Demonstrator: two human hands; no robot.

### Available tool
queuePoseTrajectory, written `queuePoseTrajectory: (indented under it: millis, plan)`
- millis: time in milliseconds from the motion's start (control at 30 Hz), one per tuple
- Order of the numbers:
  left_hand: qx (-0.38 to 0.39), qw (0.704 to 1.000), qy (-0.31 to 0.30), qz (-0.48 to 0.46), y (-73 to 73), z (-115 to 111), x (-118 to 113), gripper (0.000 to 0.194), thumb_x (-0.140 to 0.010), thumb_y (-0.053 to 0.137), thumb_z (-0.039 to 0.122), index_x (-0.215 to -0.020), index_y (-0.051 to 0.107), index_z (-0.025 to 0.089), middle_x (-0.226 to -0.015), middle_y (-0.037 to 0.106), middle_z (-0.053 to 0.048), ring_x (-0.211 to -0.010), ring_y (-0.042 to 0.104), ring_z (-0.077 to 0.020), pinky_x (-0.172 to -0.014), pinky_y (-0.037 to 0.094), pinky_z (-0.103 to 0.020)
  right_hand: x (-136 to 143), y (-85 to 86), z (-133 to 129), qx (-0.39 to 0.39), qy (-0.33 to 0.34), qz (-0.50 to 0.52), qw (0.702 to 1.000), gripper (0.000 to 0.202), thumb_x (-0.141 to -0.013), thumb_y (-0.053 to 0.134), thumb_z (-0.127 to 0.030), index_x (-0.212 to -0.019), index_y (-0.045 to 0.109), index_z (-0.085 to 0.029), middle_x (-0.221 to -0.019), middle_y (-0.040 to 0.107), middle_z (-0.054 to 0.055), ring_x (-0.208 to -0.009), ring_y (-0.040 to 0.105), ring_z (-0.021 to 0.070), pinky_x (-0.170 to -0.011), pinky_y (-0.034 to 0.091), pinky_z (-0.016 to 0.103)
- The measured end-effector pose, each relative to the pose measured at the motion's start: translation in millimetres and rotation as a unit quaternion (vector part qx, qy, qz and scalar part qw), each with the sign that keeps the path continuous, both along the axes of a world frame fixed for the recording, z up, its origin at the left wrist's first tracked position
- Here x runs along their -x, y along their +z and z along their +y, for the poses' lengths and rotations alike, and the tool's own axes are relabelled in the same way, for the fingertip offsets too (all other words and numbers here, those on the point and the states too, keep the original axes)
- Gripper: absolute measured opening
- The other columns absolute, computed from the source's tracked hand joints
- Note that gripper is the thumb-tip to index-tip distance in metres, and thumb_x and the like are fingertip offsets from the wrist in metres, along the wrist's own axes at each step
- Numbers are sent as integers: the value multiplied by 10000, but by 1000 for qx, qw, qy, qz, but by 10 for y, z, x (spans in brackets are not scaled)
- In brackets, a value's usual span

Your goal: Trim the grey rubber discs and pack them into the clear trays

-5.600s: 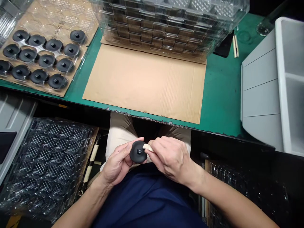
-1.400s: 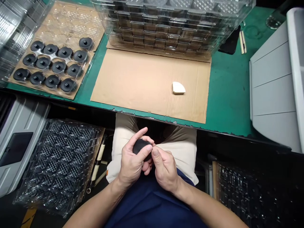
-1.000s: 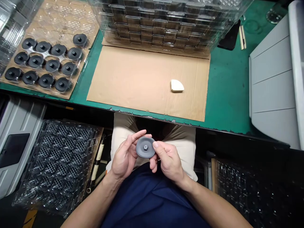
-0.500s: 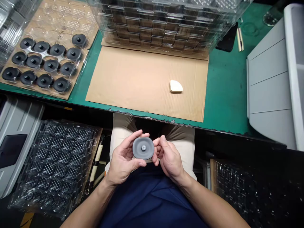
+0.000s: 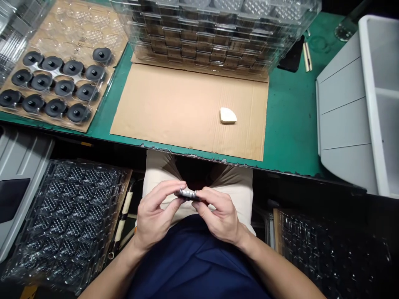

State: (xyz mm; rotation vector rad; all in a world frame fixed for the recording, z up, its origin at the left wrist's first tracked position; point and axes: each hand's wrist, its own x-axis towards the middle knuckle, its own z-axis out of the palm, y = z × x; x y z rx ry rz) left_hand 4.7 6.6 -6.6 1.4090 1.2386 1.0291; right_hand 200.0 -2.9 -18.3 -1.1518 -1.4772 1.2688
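Note:
A dark grey oval disc-shaped part (image 5: 188, 194) is held between my two hands over my lap, just in front of the bench edge. It is turned nearly edge-on, so its face with the central stud is mostly hidden. Thumb and fingers of my left hand (image 5: 158, 211) pinch its left end. On the other end, my right hand (image 5: 218, 211) grips it between thumb and bent fingers. A cream quarter-round block (image 5: 228, 116) lies on the cardboard sheet (image 5: 168, 104) beyond my hands.
At the left, a clear plastic tray (image 5: 70, 89) holds several similar dark discs. Stacked clear trays (image 5: 199, 37) stand at the back. A grey bin (image 5: 343, 112) sits at the right. More trays (image 5: 71, 216) lie below the bench at left, and others (image 5: 324, 245) at right.
The disc has been tipped from face-up to nearly edge-on. My right hand has moved from beside it to gripping its right end. The view has shifted slightly.

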Motion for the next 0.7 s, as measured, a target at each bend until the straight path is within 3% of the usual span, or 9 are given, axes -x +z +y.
queuePoseTrajectory:
  millis: [100, 233, 333, 467, 567, 700]
  plan:
    - [-191, 973, 15, 132, 8, -43, 38, 414, -841, 738, 55, -1146, 804, 326, -1136, 797, -57, -982, 770, -273, -875, 654, -402, -49, -16, 35, -97, 13, 4, 995, 368, -980, 505, -76, -1249, 710, -221, -985, 720, 82, -838, 667, 171, -727, 544, 296]
    - [-290, 937, 4, 193, -54, -126, 106, 619, -791, 770, -1, -1290, 731, 364, -1181, 788, -54, -968, 782, -292, -843, 670, -408, -76, 5, 63, -112, 14, 25, 993, 420, -965, 487, -31, -1247, 725, -230, -1043, 711, 95, -892, 686, 170, -746, 574, 294]
    - [-286, 939, 7, 189, -171, -197, 175, 565, -777, 806, 34, -1240, 761, 355, -1174, 785, -60, -991, 775, -304, -873, 665, -430, -69, 41, 77, -112, 12, 26, 993, 411, -967, 480, -38, -1225, 735, -233, -1033, 715, 88, -883, 690, 167, -746, 582, 289]
    - [-191, 967, 62, 155, -254, -239, 182, 301, -755, 874, 170, -1018, 833, 311, -1083, 793, -78, -939, 770, -320, -854, 671, -484, -64, 57, 98, -111, 10, 24, 993, 378, -975, 485, -64, -1191, 744, -232, -1024, 726, 85, -871, 696, 168, -744, 589, 290]
    - [-193, 967, 78, 148, -181, -184, 84, 379, -785, 842, 132, -1101, 815, 339, -1174, 770, -74, -973, 761, -299, -884, 657, -462, -78, 32, 115, -110, 11, 34, 993, 362, -984, 489, -82, -1205, 736, -229, -1021, 729, 91, -878, 696, 177, -745, 582, 303]
    - [-157, 978, 45, 131, -30, -96, -55, 413, -908, 677, 99, -1238, 763, 332, -1307, 711, -79, -1101, 719, -284, -968, 608, -446, -107, -8, 142, -80, 18, 17, 997, 283, -1009, 536, -156, -1213, 723, -216, -931, 716, 76, -782, 658, 168, -688, 527, 287]
